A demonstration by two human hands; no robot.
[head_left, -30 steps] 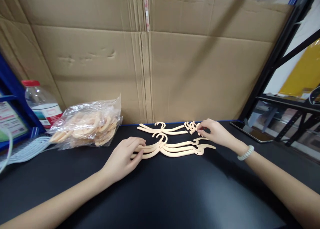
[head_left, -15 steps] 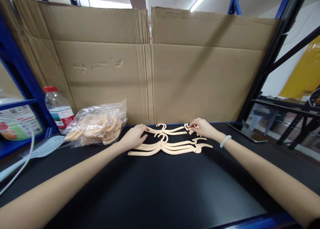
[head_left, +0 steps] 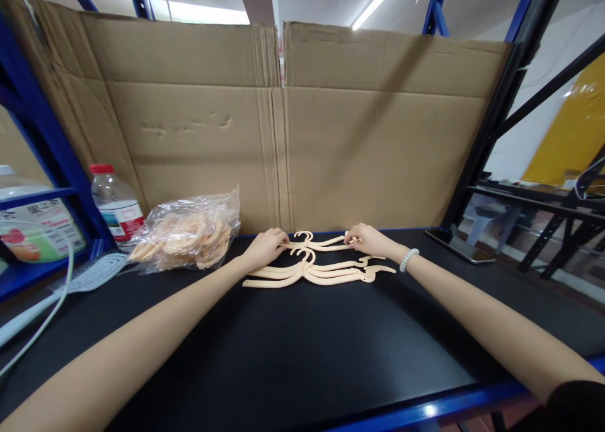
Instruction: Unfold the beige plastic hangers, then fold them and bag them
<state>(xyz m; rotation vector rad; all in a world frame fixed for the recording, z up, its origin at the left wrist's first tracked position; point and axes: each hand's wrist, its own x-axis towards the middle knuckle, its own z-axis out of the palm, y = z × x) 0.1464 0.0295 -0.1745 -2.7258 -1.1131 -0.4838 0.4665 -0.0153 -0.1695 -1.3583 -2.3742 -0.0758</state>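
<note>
Beige plastic clothes hangers lie in two groups on the black tabletop (head_left: 283, 344). The far hangers (head_left: 326, 245) have their left end at the fingertips of my left hand (head_left: 267, 248), which is closed on it. At their right end, my right hand (head_left: 372, 240) pinches a small beige plastic piece, mostly covered by the fingers. Nearer to me are the other hangers (head_left: 331, 279), their hooks pointing away. Curved beige end pieces (head_left: 371, 272) sit at the right tips of these.
At left lies a clear plastic bag (head_left: 189, 230) of beige pieces, beside a red-capped bottle (head_left: 117, 205) and a pale hairbrush (head_left: 101, 271). Cardboard (head_left: 378, 136) stands along the back. A flat dark device (head_left: 458, 247) rests at the right edge.
My right hand has moved left with the small piece, up to the right end of the far hangers. My left hand stays at their left end, its fingers now closer together.
</note>
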